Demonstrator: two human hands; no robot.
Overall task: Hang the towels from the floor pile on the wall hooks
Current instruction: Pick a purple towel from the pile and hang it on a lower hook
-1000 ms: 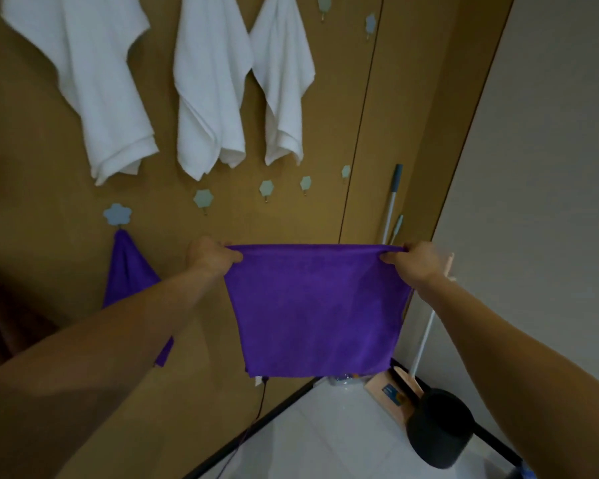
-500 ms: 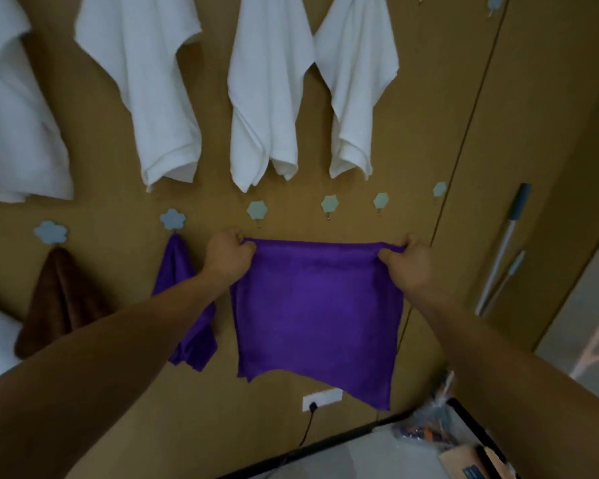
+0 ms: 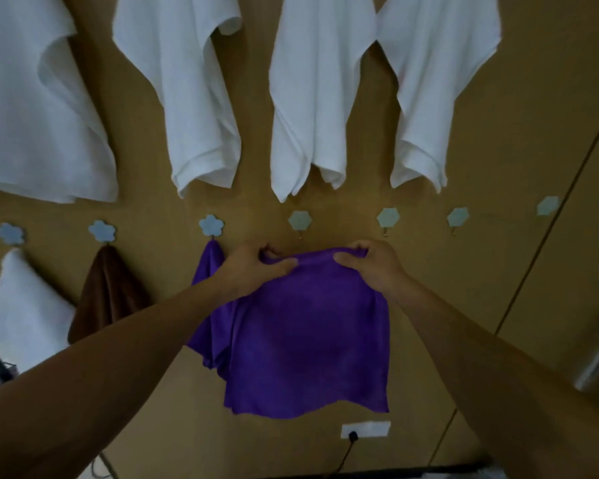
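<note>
A: Our left hand (image 3: 253, 267) and right hand (image 3: 370, 264) are both closed on the top edge of the purple towel (image 3: 308, 340); thumbs press the front of the hem, the other fingers curl behind it.

B: Change from half a second ago?

A: The hands have drawn together; they were at the two top corners with the edge stretched flat, and now they sit close, with the edge gathered into a small hump between them; the left side of the cloth has gone slack and hangs in folds.

B: Position of the towel?

A: In the air against the wooden wall (image 3: 498, 167), just below the lower row of hooks; the gathered edge lies directly under the free hexagonal hook (image 3: 300, 221), near it but not yet on it.

B: Status of the neighbouring hooks?

A: The flower hook (image 3: 211, 225) to the left carries a second purple cloth (image 3: 210, 267); further left hang a brown cloth (image 3: 108, 288) and a white one (image 3: 21, 305); white towels (image 3: 312, 98) fill the upper row; three hexagonal hooks to the right are bare.

B: Meaning for the task?

A: We judge the spreading step finished and the hooking step begun; the bunched edge gives a point to lift over the hook; the floor pile is out of view, so the remaining count cannot be stated.
</note>
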